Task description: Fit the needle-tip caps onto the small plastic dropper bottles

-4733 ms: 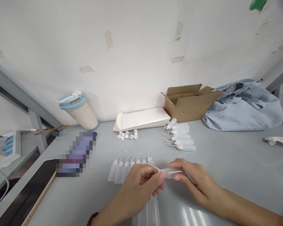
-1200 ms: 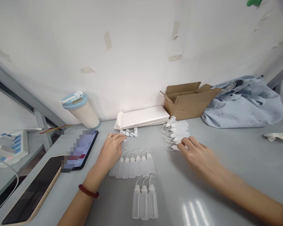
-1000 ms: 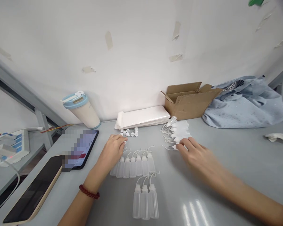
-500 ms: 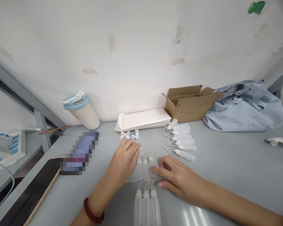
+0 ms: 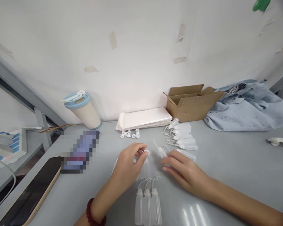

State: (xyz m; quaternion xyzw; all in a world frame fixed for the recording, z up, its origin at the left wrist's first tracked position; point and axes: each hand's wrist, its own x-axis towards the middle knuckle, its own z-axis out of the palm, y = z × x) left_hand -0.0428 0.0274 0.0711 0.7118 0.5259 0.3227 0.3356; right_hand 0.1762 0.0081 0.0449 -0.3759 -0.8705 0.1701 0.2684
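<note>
My left hand (image 5: pixel 129 163) is closed in a pinch around a small white cap (image 5: pixel 147 152). Beneath it lie several clear plastic squeeze bottles (image 5: pixel 146 169) in a row, partly hidden by the hand. To the right, my right hand (image 5: pixel 181 169) grips one squeeze bottle (image 5: pixel 162 152) by its body, its tip with a thin strap pointing away from me and to the left. Closer to me, three more squeeze bottles (image 5: pixel 147 207) lie side by side, thin straps curving from their necks. Several loose white caps (image 5: pixel 133 136) sit beyond my left hand.
Another pile of bottles (image 5: pixel 185 138) lies on the right, near an open cardboard box (image 5: pixel 191 105). White flat packs (image 5: pixel 146 117) rest against the wall. A tumbler (image 5: pixel 86 113), a phone (image 5: pixel 33 191) and a power strip (image 5: pixel 16 146) are at left; blue fabric (image 5: pixel 247 110) at right.
My right hand has picked up a bottle from the row and moved it right. My left hand has shifted right from near the loose caps, now over the row with a cap in its fingers.
</note>
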